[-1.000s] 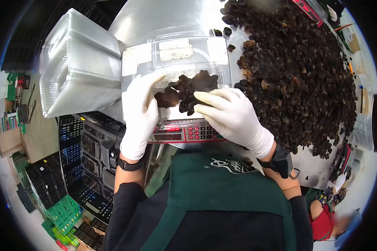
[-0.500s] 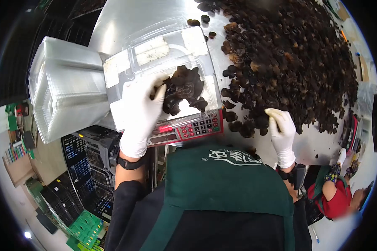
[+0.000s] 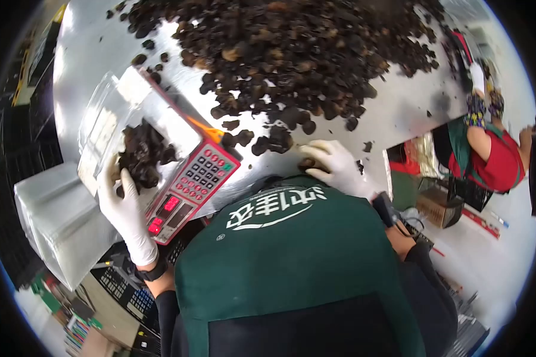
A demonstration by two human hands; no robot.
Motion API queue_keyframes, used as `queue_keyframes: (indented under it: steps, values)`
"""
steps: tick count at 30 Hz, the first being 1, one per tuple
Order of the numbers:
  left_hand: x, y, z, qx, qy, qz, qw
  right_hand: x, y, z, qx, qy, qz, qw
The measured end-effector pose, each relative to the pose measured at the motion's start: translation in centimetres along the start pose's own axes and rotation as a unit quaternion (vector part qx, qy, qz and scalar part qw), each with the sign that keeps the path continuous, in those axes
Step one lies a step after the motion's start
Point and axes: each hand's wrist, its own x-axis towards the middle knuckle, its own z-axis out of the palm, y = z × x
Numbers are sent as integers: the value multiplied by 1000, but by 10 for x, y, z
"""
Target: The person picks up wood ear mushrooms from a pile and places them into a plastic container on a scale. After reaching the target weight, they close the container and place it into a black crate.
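Dark wood ear mushrooms (image 3: 146,152) lie in a clear plastic tray (image 3: 95,128) on a digital scale (image 3: 175,122) with a red keypad panel. My left hand (image 3: 120,199), in a white glove, rests at the near left side of this portion, its fingers stretched and thumb apart, touching the mushrooms. My right hand (image 3: 339,169), also gloved, is low at the table's near edge. Its fingers and thumb are curled around a small dark wood ear piece (image 3: 307,164), partly hidden by them. Loose pieces (image 3: 274,140) lie just left of its fingertips.
A large heap of wood ear mushrooms (image 3: 292,59) covers the far part of the metal table (image 3: 399,110). Stacked clear trays (image 3: 65,220) stand left of the scale. An orange-handled tool (image 3: 205,128) lies behind the keypad. At right, a person in red (image 3: 488,152) works.
My view has turned toward the right, so the scale appears farther left and tilted. My right hand has come down to the table edge and closed around a piece. My left hand stays at the tray.
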Motion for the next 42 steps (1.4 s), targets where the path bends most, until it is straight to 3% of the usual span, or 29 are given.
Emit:
queue_keyframes:
  steps: [3, 6, 10, 13, 16, 19, 26, 31, 33, 34, 35, 37, 40, 42]
  values:
    - [-2, -9, 0, -30, -11, 12, 999, 5, 4, 32, -23, 13, -46, 999]
    - [-4, -7, -3, -15, -18, -5, 1000, 3, 16, 43, 0, 55, -24, 998]
    - [-9, -10, -4, -22, -7, 7, 1000, 22, 18, 26, 12, 224, 35, 974]
    - [-12, -10, -4, -27, -6, 4, 1000, 57, -6, 13, 20, 207, 30, 978]
    - [-14, -8, -3, -37, -8, 4, 999, 73, -15, 37, -128, 47, -54, 989]
    - [-15, -6, -3, -45, -12, 6, 999, 86, -8, 57, -190, 107, -80, 973]
    - [-20, 1, -3, -55, 14, 6, 998, 118, 24, 44, 16, 210, -120, 970]
    - [-23, 7, -8, -50, 39, -6, 998, 131, 9, 15, 143, 151, -42, 977]
    - [-25, 7, -10, -39, 49, -8, 998, 141, -10, -1, 333, 55, 74, 938]
    - [-25, 7, -12, -40, 51, -14, 998, 144, -32, -30, 405, -54, 174, 896]
    - [-25, 6, -11, -41, 62, -7, 997, 150, -37, -32, 460, -73, 197, 863]
    - [-25, 6, -12, -42, 73, -6, 996, 166, -50, -37, 524, -96, 203, 822]
    - [-24, 5, -15, -46, 89, -1, 995, 191, -83, -48, 549, -147, 155, 808]
    - [-23, 6, -21, -34, 93, 4, 995, 210, -115, -52, 518, -172, 95, 832]
